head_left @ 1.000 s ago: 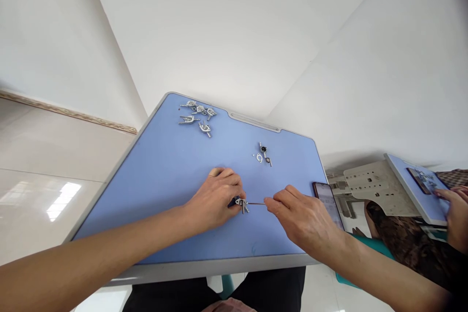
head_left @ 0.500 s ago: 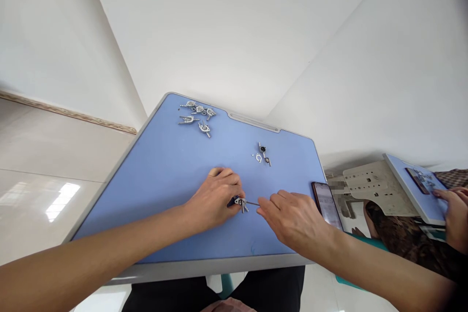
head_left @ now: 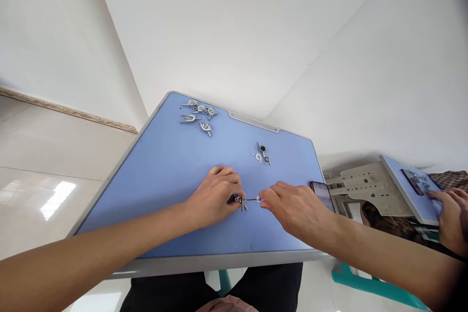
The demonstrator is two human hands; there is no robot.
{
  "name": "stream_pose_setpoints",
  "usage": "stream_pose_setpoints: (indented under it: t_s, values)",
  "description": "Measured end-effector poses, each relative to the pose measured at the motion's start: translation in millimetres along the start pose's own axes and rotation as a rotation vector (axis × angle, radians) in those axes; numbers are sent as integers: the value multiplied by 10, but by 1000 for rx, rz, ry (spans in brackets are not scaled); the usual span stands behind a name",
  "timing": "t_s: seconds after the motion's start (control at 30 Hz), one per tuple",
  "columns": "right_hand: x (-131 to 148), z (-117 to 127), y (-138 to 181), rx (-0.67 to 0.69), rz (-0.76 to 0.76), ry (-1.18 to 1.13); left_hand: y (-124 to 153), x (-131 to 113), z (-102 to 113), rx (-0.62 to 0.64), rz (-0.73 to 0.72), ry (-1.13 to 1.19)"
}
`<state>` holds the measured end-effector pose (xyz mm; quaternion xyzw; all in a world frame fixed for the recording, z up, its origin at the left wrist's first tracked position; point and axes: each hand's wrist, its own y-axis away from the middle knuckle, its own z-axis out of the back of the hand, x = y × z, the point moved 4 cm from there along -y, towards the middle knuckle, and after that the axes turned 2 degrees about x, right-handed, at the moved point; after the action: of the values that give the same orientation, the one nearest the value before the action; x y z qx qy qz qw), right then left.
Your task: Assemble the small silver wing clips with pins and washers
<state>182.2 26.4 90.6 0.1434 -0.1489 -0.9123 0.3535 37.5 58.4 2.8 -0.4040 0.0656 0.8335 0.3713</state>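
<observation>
A: Where is the part [head_left: 242, 201] held?

B: Above the desk's [head_left: 161, 180] near half, in the closed fingers of the left hand [head_left: 219, 194], jutting out to their right. By the right hand [head_left: 292, 203], farther from it, a driver [head_left: 252, 200] is pinched.

A: How are they aligned?

B: The driver's long axis is laid sideways, pointed left at the part; whether its tip is seated cannot be told. The part's two stubs [head_left: 243, 206] are pointed nearward, slightly splayed; its full axis is hidden by fingers.

A: Beyond?

B: A phone [head_left: 321, 192] is set rightward, a gasket [head_left: 259, 159] farther off; fittings [head_left: 202, 108] are grouped at the far left.
</observation>
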Motion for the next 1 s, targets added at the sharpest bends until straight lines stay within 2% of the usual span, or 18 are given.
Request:
stream_pose_setpoints:
  t_s: [0.07,0.13,0.37,0.47,0.8,1.0]
  values:
    - [-1,1,-21,-88,15,59,1,1,-3,-2,3,1]
    - [-7,13,-44,-91,-17,56,3,3,-8,-2,0,6]
    - [11,78,-43,183,-25,-4,5,-3,1,19,23,6]
    - [-20,66,-12,230,-47,5,6,-1,4,34,31,20]
    - [-7,21,44,82,32,35,6,11,-4,65,42,48]
    - [42,-45,58,-16,58,104,43,10,-40,10,21,43]
